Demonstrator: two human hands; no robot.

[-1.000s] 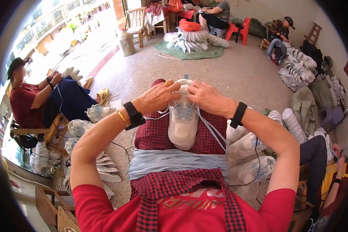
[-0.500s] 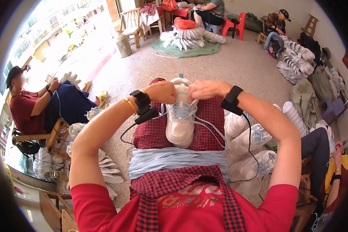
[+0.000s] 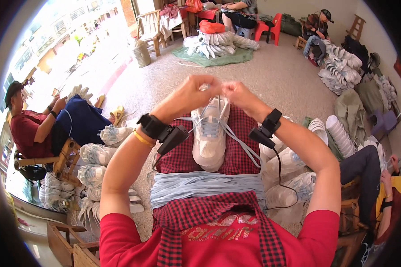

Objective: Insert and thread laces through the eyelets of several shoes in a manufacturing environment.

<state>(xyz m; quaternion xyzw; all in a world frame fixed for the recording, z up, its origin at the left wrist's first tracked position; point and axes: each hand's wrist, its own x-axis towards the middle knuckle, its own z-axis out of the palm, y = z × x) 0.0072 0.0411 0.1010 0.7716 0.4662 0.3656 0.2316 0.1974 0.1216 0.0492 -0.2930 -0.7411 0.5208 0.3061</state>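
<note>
A white sneaker (image 3: 208, 149) with light blue lacing rests on the checked apron (image 3: 171, 153) over my lap, its toe pointing toward me. Beyond its tongue, my left hand (image 3: 189, 95) and my right hand (image 3: 243, 97) are raised close together, fingers closed in a pinch. A light blue shoelace (image 3: 219, 104) runs up from the sneaker to the fingers, whose tips are slightly blurred. Another loose length of lace hangs to the right of the shoe. Nearer my body, a thick bundle of light blue laces (image 3: 205, 189) lies across my lap.
White shoes (image 3: 96, 153) stand at my left, and more shoes (image 3: 292, 189) at my right. A person (image 3: 31, 120) sits at left; another's arm (image 3: 385, 191) shows at right. Farther off are a shoe pile (image 3: 220, 44) on green cloth, a red chair (image 3: 274, 29) and a wooden stool (image 3: 67, 240).
Both hands have lifted from the sides of the shoe's lacing and come together above its far end. A lace now stretches upward toward them. The shoe stays in place.
</note>
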